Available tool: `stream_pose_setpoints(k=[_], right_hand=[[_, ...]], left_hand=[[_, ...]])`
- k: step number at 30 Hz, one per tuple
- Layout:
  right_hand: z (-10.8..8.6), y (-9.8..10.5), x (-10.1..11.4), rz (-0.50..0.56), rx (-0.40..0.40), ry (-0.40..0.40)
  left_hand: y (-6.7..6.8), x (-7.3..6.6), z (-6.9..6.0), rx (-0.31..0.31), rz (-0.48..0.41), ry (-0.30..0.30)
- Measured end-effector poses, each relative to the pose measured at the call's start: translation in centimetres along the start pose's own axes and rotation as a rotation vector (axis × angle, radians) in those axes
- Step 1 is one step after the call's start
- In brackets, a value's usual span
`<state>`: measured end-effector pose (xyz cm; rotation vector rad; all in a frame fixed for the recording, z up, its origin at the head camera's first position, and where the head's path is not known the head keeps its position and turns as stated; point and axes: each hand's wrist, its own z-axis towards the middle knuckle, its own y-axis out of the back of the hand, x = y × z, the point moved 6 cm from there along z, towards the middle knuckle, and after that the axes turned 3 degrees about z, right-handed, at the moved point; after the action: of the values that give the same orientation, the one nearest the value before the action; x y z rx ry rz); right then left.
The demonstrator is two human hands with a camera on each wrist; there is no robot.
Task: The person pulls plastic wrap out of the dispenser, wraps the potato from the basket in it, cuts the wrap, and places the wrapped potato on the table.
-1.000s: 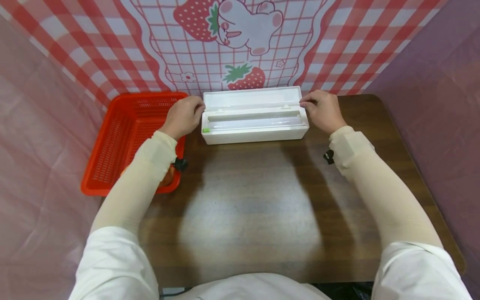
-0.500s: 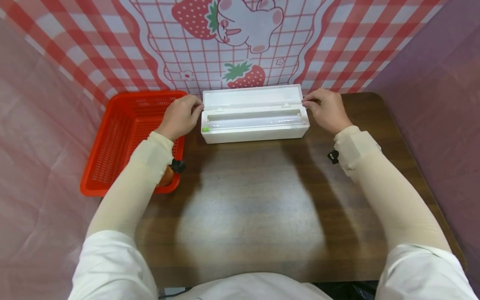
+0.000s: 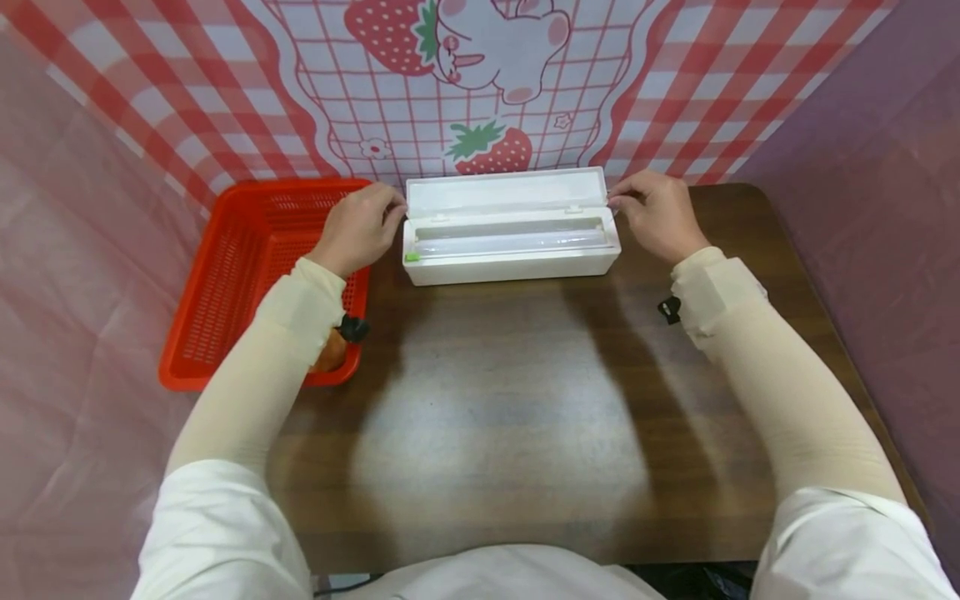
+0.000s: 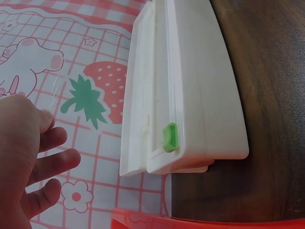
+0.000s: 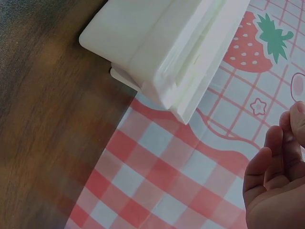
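Note:
A long white box [image 3: 510,268] stands at the back of the table, its lid [image 3: 506,193] tipped back and a roll of clear film [image 3: 513,243] inside. A green slider [image 4: 170,137] sits at its left end. Beyond the left end, my left hand [image 3: 360,229] pinches thumb and index finger together, with a faint sheen of clear film [image 4: 55,93] beside them. My right hand [image 3: 663,215] pinches likewise past the right end; the film there is barely discernible. Both wrist views show the hands apart from the box, other fingers loosely bent.
A red basket [image 3: 187,342] stands at the left, with a round orange-brown item [image 3: 330,353] in its near corner, partly behind my left forearm. A strawberry-patterned checked cloth [image 3: 675,100] hangs close behind the box. Pink cloths [image 3: 885,250] flank the brown table [image 3: 510,400].
Both hands have shifted slightly outward and toward the back, the right one more. Their fingertips remain pinched. The box and basket have stayed essentially in place.

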<state>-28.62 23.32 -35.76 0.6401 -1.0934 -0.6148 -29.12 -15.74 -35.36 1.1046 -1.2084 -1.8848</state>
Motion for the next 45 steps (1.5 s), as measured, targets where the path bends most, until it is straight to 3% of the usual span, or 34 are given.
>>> stream_pose_setpoints(k=[7, 24, 34, 45], right_hand=[[0.1, 0.4, 0.4, -0.007, 0.001, -0.006], [0.7, 1.3, 1.4, -0.007, -0.056, 0.068], [0.9, 1.9, 2.0, -0.015, -0.056, 0.034], [1.0, 2.5, 2.4, -0.007, -0.051, 0.023]], left_hand=[[0.4, -0.3, 0.1, -0.021, 0.011, -0.025], [1.7, -0.9, 0.2, -0.076, 0.027, -0.054], [2.3, -1.0, 0.2, -0.091, 0.020, -0.028], [3.1, -1.4, 0.3, -0.103, 0.022, -0.047]])
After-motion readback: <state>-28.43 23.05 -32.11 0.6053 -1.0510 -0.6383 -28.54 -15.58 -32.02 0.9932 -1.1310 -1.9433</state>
